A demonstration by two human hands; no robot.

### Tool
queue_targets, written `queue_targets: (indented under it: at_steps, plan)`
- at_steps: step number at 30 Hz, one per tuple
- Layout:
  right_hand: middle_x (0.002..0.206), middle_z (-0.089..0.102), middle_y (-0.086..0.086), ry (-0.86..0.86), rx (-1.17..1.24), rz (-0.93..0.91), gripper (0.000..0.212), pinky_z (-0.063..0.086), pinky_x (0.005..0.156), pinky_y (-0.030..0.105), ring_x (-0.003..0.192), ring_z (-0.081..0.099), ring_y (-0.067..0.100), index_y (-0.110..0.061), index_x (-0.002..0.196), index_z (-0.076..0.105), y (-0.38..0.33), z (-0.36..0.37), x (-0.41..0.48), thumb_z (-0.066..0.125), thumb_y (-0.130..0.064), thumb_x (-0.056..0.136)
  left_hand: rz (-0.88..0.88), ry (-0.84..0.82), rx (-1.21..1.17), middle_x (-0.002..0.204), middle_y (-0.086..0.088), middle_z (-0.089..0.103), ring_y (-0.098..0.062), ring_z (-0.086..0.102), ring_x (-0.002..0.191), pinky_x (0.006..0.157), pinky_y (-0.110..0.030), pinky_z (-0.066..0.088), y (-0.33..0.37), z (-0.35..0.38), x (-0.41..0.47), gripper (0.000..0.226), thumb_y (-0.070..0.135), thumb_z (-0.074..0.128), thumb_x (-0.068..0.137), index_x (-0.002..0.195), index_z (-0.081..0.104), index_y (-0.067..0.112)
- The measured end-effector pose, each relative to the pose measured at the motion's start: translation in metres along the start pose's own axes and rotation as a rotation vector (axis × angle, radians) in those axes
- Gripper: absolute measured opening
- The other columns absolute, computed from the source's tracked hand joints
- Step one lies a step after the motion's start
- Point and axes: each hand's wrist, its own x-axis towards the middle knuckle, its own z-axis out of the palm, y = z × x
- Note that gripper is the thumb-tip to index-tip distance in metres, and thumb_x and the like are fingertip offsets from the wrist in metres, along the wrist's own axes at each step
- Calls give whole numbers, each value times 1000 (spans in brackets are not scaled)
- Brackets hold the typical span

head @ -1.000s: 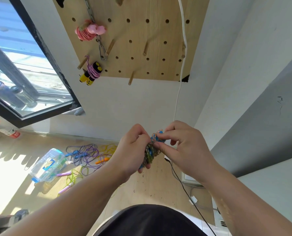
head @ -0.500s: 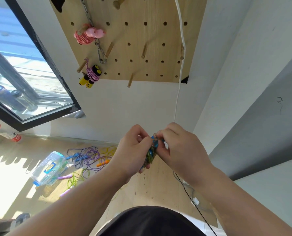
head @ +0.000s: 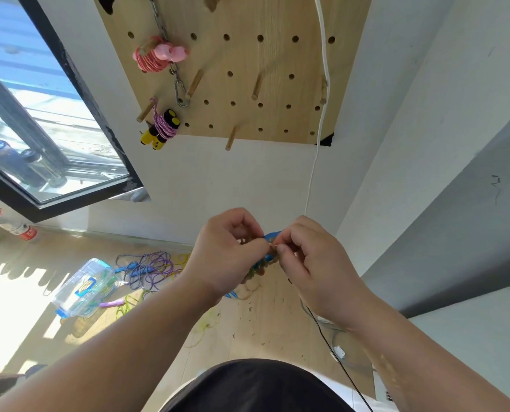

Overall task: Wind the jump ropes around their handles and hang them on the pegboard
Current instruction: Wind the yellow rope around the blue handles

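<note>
pegboard (head: pixel 247 69) sits lower now; both hands still pinch blue-handled rope (head: pixel 267 257).

Person, head view: two bare forearms, no sleeves seen; left hand (head: pixel 227 257) and right hand (head: pixel 313 269) uncovered. Dark garment (head: pixel 256 385) with white edging noted at lower centre of frame.

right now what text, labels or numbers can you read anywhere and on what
None can be read.
Clear plastic box on the floor: blue and yellow label, print too blurred.
Bottle with red cap by the window: red label, characters too small.
Grey wall: dark scribble, not legible as text.
Pegboard: no markings visible.
</note>
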Motion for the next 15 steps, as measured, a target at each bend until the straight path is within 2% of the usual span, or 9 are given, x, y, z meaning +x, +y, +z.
queue_targets:
  at_steps: [1,3,5,7,10,12,15]
  plan:
    - [84,48,-13,-28,16,25,16,37,65,16,80,51,10,-19,83,60,-1,0,1,48,-26,92,10,11,-19,70,-16,69,-42,57,53,42,-31,40,0,0,0,7,1,66,78,81,63,6]
    - [83,49,-11,-73,70,51,18,38,66,18,82,52,10,-26,80,59,-1,-3,4,49,-23,95,2,9,-63,71,-14,71,-33,57,53,43,-30,38,1,1,-1,18,-5,62,83,87,70,11]
    - [82,50,-10,-94,119,44,24,37,68,15,82,53,8,-32,80,57,-1,-7,8,53,-17,98,-16,-20,-91,76,-13,73,-32,61,54,44,-30,40,2,0,-1,26,-3,61,87,94,76,17]
    - [83,52,-7,-69,153,21,17,39,68,15,83,54,9,-31,83,60,0,-9,11,54,-20,95,-31,-40,-105,78,-14,74,-32,65,57,46,-31,43,2,-2,0,23,1,61,92,91,78,15]
    - [82,59,-7,58,216,24,9,47,67,24,79,59,14,-23,87,65,0,-4,13,63,-18,94,-53,-54,-141,86,-17,72,-34,68,62,47,-34,47,2,-4,1,17,3,58,98,94,72,12]
    - [76,62,-6,114,262,67,12,49,60,30,67,61,17,-22,89,60,0,-2,14,67,-14,94,-76,-62,-167,90,-18,71,-35,69,63,48,-36,49,1,-3,0,12,6,57,101,95,67,10]
    - [78,62,-10,136,201,24,13,46,58,22,64,61,15,-23,90,60,1,-1,18,68,-13,93,-124,-51,-216,83,-15,71,-35,69,65,50,-36,50,-1,1,0,12,11,54,104,96,63,7]
